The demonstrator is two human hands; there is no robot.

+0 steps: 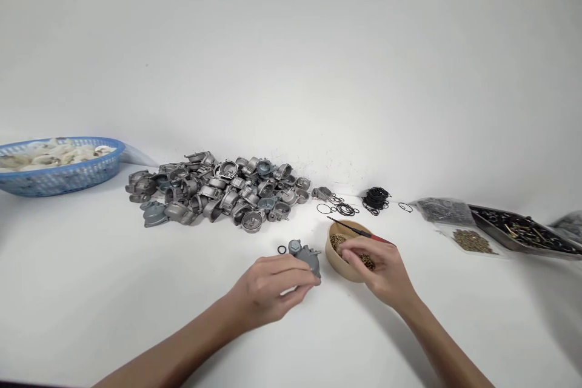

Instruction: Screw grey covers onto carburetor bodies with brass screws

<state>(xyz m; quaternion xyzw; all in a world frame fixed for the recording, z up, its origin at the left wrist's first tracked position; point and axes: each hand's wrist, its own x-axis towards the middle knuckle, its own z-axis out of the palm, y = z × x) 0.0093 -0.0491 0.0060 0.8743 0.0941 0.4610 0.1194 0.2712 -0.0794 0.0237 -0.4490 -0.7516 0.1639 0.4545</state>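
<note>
My left hand [277, 288] is closed around a grey metal carburetor float bowl [307, 257] on the white table. Just left of that part lies a small black O-ring [282, 250]. My right hand [379, 267] reaches over a tan bowl [335, 264] of small brass-coloured screws [337, 242], thumb and forefinger pinched inside it. What the pinch holds is hidden. A screwdriver [350, 228] with a dark shaft and red handle crosses the bowl's far side, against the right hand. I cannot tell whether those fingers grip it.
A heap of grey float bowls [218, 188] stands at the back. Black rubber rings [376, 199] lie right of it. A blue basket [91, 174] of pale pieces is far left. At right are a bag of small brass parts [473, 241] and a metal tray [513, 241] of hardware.
</note>
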